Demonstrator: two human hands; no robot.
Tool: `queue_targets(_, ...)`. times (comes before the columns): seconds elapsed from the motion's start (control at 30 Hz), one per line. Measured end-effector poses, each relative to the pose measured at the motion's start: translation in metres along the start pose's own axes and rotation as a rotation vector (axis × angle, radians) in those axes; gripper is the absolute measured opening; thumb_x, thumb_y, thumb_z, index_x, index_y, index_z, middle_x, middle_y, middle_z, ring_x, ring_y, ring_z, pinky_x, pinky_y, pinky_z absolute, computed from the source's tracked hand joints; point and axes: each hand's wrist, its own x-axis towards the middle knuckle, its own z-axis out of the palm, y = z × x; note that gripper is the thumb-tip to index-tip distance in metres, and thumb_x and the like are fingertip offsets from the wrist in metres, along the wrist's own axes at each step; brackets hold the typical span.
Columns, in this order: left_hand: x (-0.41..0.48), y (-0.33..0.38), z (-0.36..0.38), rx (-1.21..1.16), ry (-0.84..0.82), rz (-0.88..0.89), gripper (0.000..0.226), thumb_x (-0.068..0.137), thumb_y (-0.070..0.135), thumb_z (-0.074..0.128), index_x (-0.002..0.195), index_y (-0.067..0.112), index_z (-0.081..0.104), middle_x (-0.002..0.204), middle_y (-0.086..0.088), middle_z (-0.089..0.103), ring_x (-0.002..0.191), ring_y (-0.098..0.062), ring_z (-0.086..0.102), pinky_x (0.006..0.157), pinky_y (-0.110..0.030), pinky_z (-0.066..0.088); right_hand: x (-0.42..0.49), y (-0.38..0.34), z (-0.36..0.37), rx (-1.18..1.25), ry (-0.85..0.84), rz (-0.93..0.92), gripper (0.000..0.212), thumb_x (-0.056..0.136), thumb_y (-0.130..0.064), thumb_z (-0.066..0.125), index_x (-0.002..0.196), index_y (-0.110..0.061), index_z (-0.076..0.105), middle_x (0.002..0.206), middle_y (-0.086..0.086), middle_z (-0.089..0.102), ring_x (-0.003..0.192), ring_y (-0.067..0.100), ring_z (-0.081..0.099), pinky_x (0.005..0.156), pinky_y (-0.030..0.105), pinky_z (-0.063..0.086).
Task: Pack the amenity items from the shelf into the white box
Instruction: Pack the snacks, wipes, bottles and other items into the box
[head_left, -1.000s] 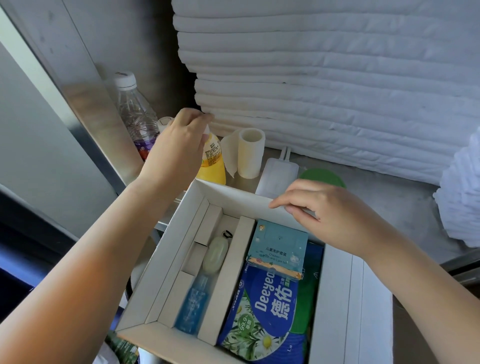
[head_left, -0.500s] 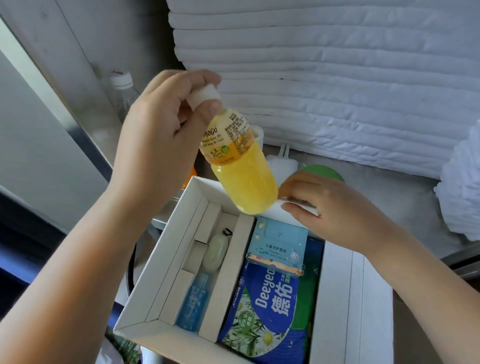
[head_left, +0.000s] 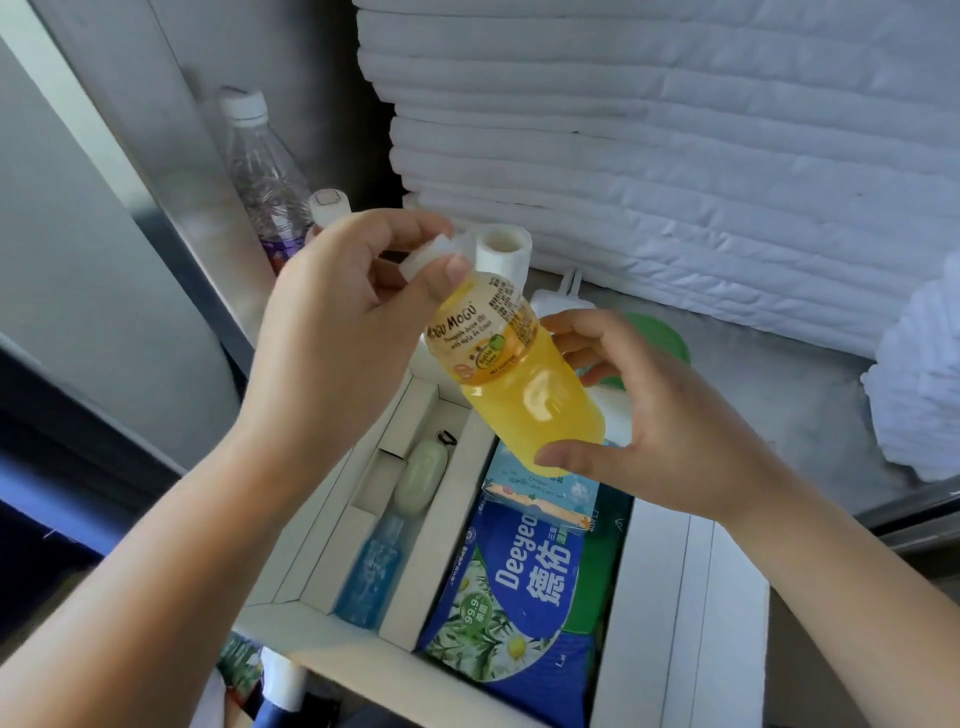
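Pinching the half-hidden cap (head_left: 423, 257), left hand (head_left: 332, 332) holds juice bottle (head_left: 519, 384); right hand (head_left: 665, 415) clasps base.

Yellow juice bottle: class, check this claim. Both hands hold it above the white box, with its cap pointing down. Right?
No. The head view shows the yellow juice bottle tilted with its cap uppermost, in the left hand; the right hand holds its base above the white box.

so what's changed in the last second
The left hand took the Mogu Mogu juice bottle by its cap, lifted it off the shelf and brought it tilted over the white box. The right hand let go of the box's far rim and now holds the bottle's lower body. The Deeyeo wipes pack and blue spray bottle in the box stayed put.
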Motion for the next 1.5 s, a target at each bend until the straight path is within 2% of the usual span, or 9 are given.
queue_targets(0.17,-0.009,0.005,0.006,-0.048,-0.097,-0.019,0.021,0.084,0.030,0.067,0.104,0.028,0.065,0.083,0.014,0.065,0.072,0.005,0.060,0.060,-0.006,0.042,-0.011,-0.005,0.003,-0.135,-0.026,0.052,0.074,0.069,-0.065,0.061,0.130,-0.039,0.029,0.104,-0.038,0.041,0.098,-0.023,0.040,0.080,-0.001,0.035)
queue_targets(0.27,-0.014,0.001,0.005,-0.034,-0.204,-0.044,0.023,0.079,0.039,0.067,0.101,0.033,0.064,0.087,0.012,0.066,0.079,0.001,0.062,0.061,-0.010,0.047,-0.018,-0.008,0.002,-0.203,-0.064,0.075,0.074,0.068,-0.068,0.059,0.130,-0.041,0.028,0.100,-0.032,0.044,0.094,-0.012,0.044,0.064,0.007,0.041)
queue_targets(0.37,-0.020,-0.007,0.003,0.032,-0.288,-0.072,0.025,0.071,0.051,0.063,0.092,0.038,0.062,0.081,0.019,0.066,0.075,0.001,0.063,0.057,-0.014,0.050,-0.025,-0.007,0.001,-0.187,-0.177,0.131,0.075,0.065,-0.068,0.061,0.129,-0.049,0.027,0.103,-0.030,0.049,0.099,-0.006,0.047,0.066,0.008,0.041)
queue_targets(0.5,-0.032,-0.021,0.005,0.224,-0.432,-0.053,0.027,0.068,0.062,0.057,0.084,0.040,0.060,0.077,0.028,0.060,0.073,0.011,0.056,0.048,-0.010,0.038,-0.029,-0.004,-0.001,-0.160,-0.407,0.243,0.075,0.059,-0.071,0.060,0.124,-0.059,0.024,0.107,-0.031,0.051,0.097,-0.006,0.052,0.076,0.015,0.047)
queue_targets(0.57,-0.039,-0.028,0.008,0.274,-0.538,-0.062,0.033,0.066,0.068,0.051,0.084,0.041,0.059,0.080,0.034,0.058,0.073,0.013,0.055,0.051,-0.011,0.037,-0.030,-0.003,-0.001,-0.176,-0.524,0.282,0.075,0.060,-0.069,0.063,0.123,-0.058,0.023,0.112,-0.027,0.053,0.096,-0.003,0.055,0.079,0.022,0.050)
queue_targets(0.7,-0.055,-0.044,0.013,0.317,-0.788,-0.115,0.033,0.068,0.068,0.047,0.085,0.042,0.058,0.078,0.026,0.063,0.073,0.014,0.055,0.058,-0.015,0.044,-0.038,-0.005,0.006,-0.260,-0.695,0.307,0.072,0.064,-0.067,0.066,0.122,-0.054,0.026,0.092,-0.032,0.045,0.084,-0.011,0.050,0.067,0.013,0.044)
queue_targets(1.0,-0.077,-0.062,0.029,0.401,-1.254,-0.131,0.019,0.089,0.054,0.047,0.104,0.042,0.049,0.093,0.021,0.061,0.080,0.008,0.057,0.077,-0.019,0.048,-0.048,-0.010,0.022,-0.375,-0.984,0.303,0.064,0.069,-0.070,0.060,0.123,-0.040,0.040,0.080,-0.020,0.047,0.069,-0.004,0.049,0.050,0.015,0.034)
queue_targets(1.27,-0.086,-0.065,0.036,0.410,-1.401,0.023,0.016,0.091,0.048,0.046,0.104,0.044,0.054,0.085,0.030,0.055,0.089,0.023,0.043,0.065,-0.009,0.039,-0.049,-0.010,0.023,-0.353,-1.098,0.304,0.070,0.065,-0.068,0.067,0.125,-0.039,0.044,0.095,-0.019,0.051,0.081,-0.002,0.050,0.067,0.019,0.049)
queue_targets(1.5,-0.084,-0.070,0.039,0.359,-1.402,0.063,0.019,0.091,0.045,0.048,0.107,0.042,0.058,0.088,0.031,0.055,0.091,0.022,0.044,0.069,0.000,0.036,-0.053,-0.009,0.031,-0.336,-1.134,0.301,0.068,0.061,-0.068,0.070,0.115,-0.037,0.043,0.092,-0.017,0.051,0.076,0.002,0.050,0.059,0.019,0.046)
